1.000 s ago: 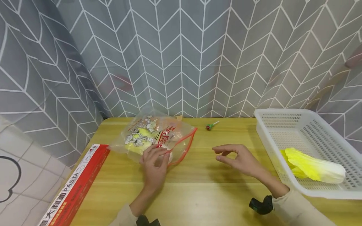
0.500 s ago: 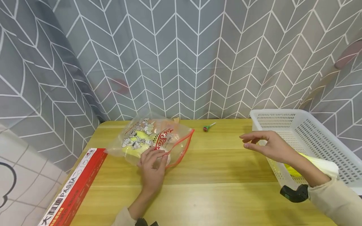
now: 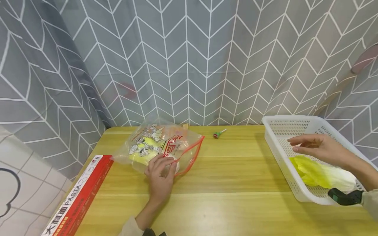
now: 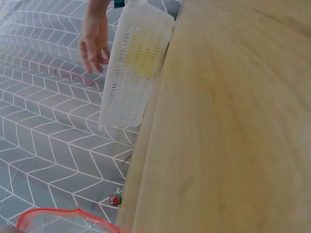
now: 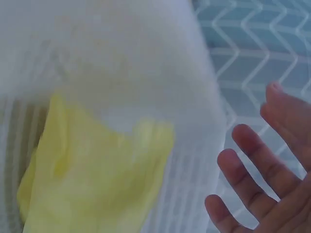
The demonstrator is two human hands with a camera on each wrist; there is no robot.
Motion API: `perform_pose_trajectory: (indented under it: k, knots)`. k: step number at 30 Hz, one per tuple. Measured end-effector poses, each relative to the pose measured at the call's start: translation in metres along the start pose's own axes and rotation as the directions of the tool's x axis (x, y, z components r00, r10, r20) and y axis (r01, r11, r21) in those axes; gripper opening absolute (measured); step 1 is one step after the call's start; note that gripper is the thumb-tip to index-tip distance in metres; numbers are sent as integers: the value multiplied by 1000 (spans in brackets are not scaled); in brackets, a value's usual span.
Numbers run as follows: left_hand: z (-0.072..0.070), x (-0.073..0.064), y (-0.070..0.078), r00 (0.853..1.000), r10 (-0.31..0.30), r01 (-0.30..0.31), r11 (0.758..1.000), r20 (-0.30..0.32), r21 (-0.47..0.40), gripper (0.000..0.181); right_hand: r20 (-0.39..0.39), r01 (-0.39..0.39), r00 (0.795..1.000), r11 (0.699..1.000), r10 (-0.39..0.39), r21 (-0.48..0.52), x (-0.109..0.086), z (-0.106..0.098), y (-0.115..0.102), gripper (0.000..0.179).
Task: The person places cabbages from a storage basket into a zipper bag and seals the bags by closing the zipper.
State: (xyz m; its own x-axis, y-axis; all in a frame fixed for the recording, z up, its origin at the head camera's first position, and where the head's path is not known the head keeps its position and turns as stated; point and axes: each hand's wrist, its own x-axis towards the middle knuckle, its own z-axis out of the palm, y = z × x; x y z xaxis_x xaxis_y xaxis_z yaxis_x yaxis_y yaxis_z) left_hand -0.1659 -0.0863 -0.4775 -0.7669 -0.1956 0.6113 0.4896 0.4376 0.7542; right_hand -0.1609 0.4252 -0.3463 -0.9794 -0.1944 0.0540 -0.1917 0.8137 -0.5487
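My left hand (image 3: 160,178) pinches the near edge of a clear plastic zip bag (image 3: 169,131) between thumb and fingers. The bag lies on the table with its red-rimmed mouth (image 4: 77,211) gaping to the right. Cartoon prints and red lettering cover it, and something yellow shows through. My right hand (image 3: 322,147) hovers over a white perforated basket (image 3: 280,164), holding nothing. Below that hand, a yellow-and-white napa cabbage (image 3: 322,175) lies in the basket; its yellow leaves (image 5: 97,170) fill much of the right wrist view. The right fingers (image 5: 265,162) are spread, apart from the cabbage.
A lollipop (image 3: 217,134) with a green and red wrapper lies near the table's back edge. Along the left edge runs a red-and-white pasta box (image 3: 82,193). A grey patterned curtain (image 3: 189,65) hangs behind the wooden table (image 3: 224,196).
My right hand has moved right from above the middle of the table to above the basket. The left hand stays at the bag's edge.
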Motion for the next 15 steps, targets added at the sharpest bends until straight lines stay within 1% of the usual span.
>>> perform_pose_trajectory:
  k: [5,8,10,12,15]
  knots:
    - [-1,0,1,1000,-12,12,1000,6,-5,8,38,-33,999,995,37,-98,-8,-9,34,38]
    - [-1,0,1,1000,-9,9,1000,5,-10,8,89,-63,993,987,77,-145,-15,-11,52,46]
    - [0,-1,1,1000,-3,3,1000,2,-14,8,139,-99,983,982,122,-160,-19,-12,61,53]
    - [0,-1,1,1000,8,-8,1000,-7,-17,9,188,-117,971,978,149,-173,-23,-13,68,59]
    - [0,-1,0,999,28,-28,999,-19,-20,9,254,-121,953,977,163,-176,-25,-14,75,63]
